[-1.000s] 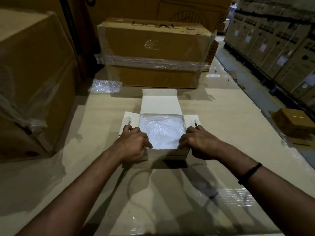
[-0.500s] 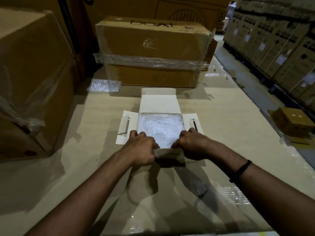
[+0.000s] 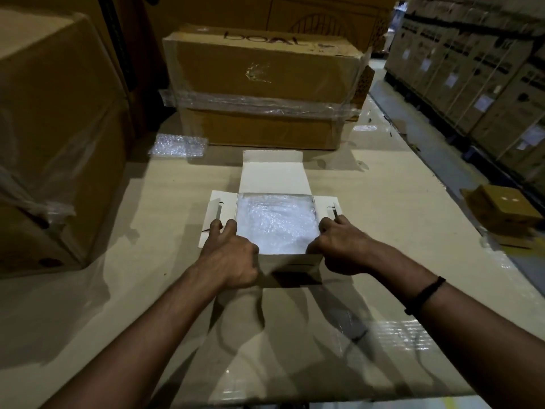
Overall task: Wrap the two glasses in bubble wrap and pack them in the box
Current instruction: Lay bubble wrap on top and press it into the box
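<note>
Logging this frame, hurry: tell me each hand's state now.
Left hand: fingers curled, gripping the box at its near-left corner.
Right hand: fingers curled, gripping the box at its near-right corner.

The pale work surface is carrying the white box, open, at its middle; a bubble wrap piece is lying far left, and film-wrapped brown cartons are sitting behind.

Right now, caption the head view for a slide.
Left hand and right hand hold the open box packed with bubble wrap.
</note>
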The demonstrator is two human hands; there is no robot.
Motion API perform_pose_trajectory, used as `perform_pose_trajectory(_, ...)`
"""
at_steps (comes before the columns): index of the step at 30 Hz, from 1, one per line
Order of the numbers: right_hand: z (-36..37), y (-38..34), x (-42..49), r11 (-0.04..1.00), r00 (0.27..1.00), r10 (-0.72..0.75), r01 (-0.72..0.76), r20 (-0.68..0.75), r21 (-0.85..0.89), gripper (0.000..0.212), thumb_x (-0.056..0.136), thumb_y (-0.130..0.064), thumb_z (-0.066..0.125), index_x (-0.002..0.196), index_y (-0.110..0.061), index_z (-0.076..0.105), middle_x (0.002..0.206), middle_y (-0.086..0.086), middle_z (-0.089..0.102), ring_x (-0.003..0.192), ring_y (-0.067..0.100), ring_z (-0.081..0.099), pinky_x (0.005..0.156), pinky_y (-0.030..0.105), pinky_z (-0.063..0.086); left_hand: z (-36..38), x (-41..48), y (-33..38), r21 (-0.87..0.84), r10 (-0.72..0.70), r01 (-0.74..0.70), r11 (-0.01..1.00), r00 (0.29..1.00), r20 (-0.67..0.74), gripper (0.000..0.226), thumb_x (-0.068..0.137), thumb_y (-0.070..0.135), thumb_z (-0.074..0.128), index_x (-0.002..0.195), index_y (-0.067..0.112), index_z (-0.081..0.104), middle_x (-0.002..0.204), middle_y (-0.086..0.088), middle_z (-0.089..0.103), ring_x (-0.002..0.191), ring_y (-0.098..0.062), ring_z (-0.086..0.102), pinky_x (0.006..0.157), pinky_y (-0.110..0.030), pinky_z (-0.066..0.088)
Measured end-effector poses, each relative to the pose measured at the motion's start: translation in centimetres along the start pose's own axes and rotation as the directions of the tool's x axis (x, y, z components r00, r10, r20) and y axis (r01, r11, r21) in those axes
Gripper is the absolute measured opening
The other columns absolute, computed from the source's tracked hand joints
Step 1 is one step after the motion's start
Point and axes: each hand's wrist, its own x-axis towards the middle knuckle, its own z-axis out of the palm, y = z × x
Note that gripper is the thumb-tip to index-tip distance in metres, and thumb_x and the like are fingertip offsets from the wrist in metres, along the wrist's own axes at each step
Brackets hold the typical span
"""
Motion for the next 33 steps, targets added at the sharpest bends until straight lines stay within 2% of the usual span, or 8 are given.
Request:
perform_pose_trajectory(3,-0.7,0.5,-0.7,0.994,0.999,0.022,-0.020,-0.024,0.105,0.057,0.083,-0.003,0.043,0.128,-0.035,0.057,0.110,0.001,0.065,0.113,0.021,0.042,0.087,0.035,0.031,-0.8,-0.4,-0.2,-0.090,0.016,-0.017,0.996,1.000,-0.014,0.041,0.073,0.044,0.041,0.100,0.028,0.068,0.092,0.003,0.062,0.109,-0.023,0.041,0.096,-0.043,0.021)
perform_pose_trajectory(6,-1.6,0.1,-0.9,0.996,0.996,0.034,-0.027,-0.081,0.082,0.063,0.084,-0.001,0.042,0.132,-0.040,0.051,0.125,-0.008,0.061,0.111,0.019,0.041,0.079,0.032,0.021,-0.7,-0.3,-0.3,-0.172,0.109,-0.138,0.975,0.980,-0.164,0.059,0.071,0.045,0.038,0.126,0.037,0.058,0.126,0.009,0.057,0.118,-0.018,0.042,0.097,-0.039,0.021)
perform_pose_trajectory(12,-1.1,-1.8,0.6,1.000,0.998,0.018,-0.018,0.068,-0.006,0.052,0.094,-0.014,0.041,0.137,-0.043,0.043,0.133,-0.005,0.054,0.117,0.025,0.037,0.087,0.038,0.025,0.5,1.1,0.2,-0.200,0.173,-0.162,0.966,0.984,0.038,0.053,0.082,0.051,0.038,0.135,0.048,0.046,0.122,0.005,0.051,0.109,-0.020,0.040,0.094,-0.040,0.024)
perform_pose_trajectory(17,-1.7,-1.1,-0.1,0.994,0.998,0.045,-0.050,0.052,0.099,0.063,0.083,-0.008,0.044,0.135,-0.043,0.048,0.130,-0.007,0.057,0.115,0.023,0.039,0.085,0.035,0.024,0.3,0.9,-0.7,-0.359,0.143,-0.159,0.920,0.987,-0.071,0.051,0.080,0.050,0.052,0.130,0.045,0.053,0.123,0.010,0.055,0.110,-0.014,0.039,0.099,-0.036,0.020)
perform_pose_trajectory(20,-1.1,-0.4,-0.3,0.977,0.989,0.120,-0.102,-0.089,0.189,0.042,0.089,-0.029,0.053,0.130,-0.041,0.054,0.124,-0.009,0.062,0.116,0.021,0.042,0.089,0.036,0.025,0.4,0.6,-1.2,-0.356,0.072,-0.127,0.926,0.984,-0.163,0.045,0.082,0.059,0.041,0.117,0.042,0.063,0.121,0.012,0.057,0.115,-0.012,0.039,0.104,-0.039,0.016)
perform_pose_trajectory(23,0.6,-1.0,0.5,0.968,0.978,0.186,-0.165,-0.096,0.188,0.035,0.093,-0.057,0.044,0.110,-0.038,0.068,0.109,-0.008,0.066,0.109,0.022,0.043,0.087,0.040,0.027,1.2,1.2,-0.8,-0.338,0.017,-0.046,0.940,0.996,-0.088,0.048,0.098,0.057,0.032,0.091,0.028,0.070,0.106,0.008,0.061,0.110,-0.018,0.044,0.098,-0.043,0.020)
perform_pose_trajectory(27,0.9,-1.3,1.3,0.965,0.976,0.211,-0.198,-0.059,0.170,0.047,0.095,-0.060,0.036,0.093,-0.030,0.071,0.101,-0.002,0.065,0.107,0.024,0.042,0.085,0.041,0.027,1.0,2.5,-0.4,-0.335,-0.022,0.010,0.942,0.999,-0.031,0.054,0.099,0.055,0.033,0.073,0.020,0.064,0.088,0.004,0.064,0.105,-0.022,0.046,0.094,-0.045,0.023)
perform_pose_trajectory(33,-0.7,0.9,1.1,0.969,0.946,0.238,-0.218,-0.218,0.112,0.031,0.088,-0.058,0.056,0.103,-0.035,0.072,0.105,-0.008,0.067,0.106,0.021,0.048,0.084,0.037,0.027,-0.4,3.3,-1.2,-0.253,-0.108,0.050,0.966,0.969,-0.221,0.031,0.088,0.056,0.058,0.087,0.031,0.075,0.093,0.011,0.069,0.103,-0.018,0.048,0.090,-0.040,0.020)
